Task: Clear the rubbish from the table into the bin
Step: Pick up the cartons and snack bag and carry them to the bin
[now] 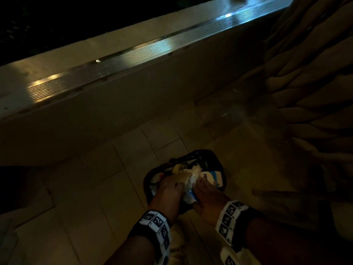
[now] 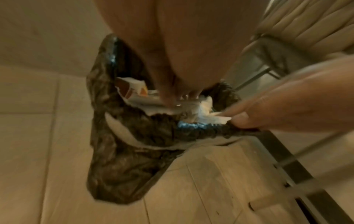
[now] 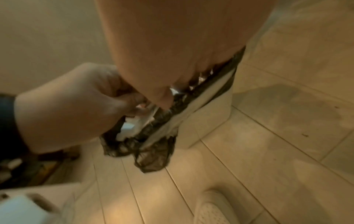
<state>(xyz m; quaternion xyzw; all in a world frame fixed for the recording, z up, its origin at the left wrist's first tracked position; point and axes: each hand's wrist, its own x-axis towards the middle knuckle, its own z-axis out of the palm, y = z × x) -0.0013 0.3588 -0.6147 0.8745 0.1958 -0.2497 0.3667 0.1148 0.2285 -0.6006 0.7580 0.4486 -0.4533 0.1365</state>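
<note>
A small bin [image 1: 146, 181] lined with a black bag [image 2: 118, 174] stands on the tiled floor, stuffed to the rim. On top lie crumpled white paper [image 1: 191, 175], a blue and white carton [image 1: 212, 176] and a yellow wrapper [image 1: 178, 168]. My left hand [image 1: 168, 186] reaches into the bin's mouth, its fingers curled round the white paper [image 3: 132, 130]. My right hand [image 1: 208, 190] is beside it, straight fingers [image 2: 239, 119] touching the white paper [image 2: 206, 112] at the bag's edge. An orange and white wrapper [image 2: 132, 91] shows under my left fingers.
A low wall with a ribbed metal window track [image 1: 133, 52] runs behind the bin. A woven seat [image 1: 315, 92] on dark metal legs [image 2: 268, 60] stands close on the right. Pale floor tiles [image 1: 95, 188] surround the bin. My shoe [image 3: 214, 209] is near it.
</note>
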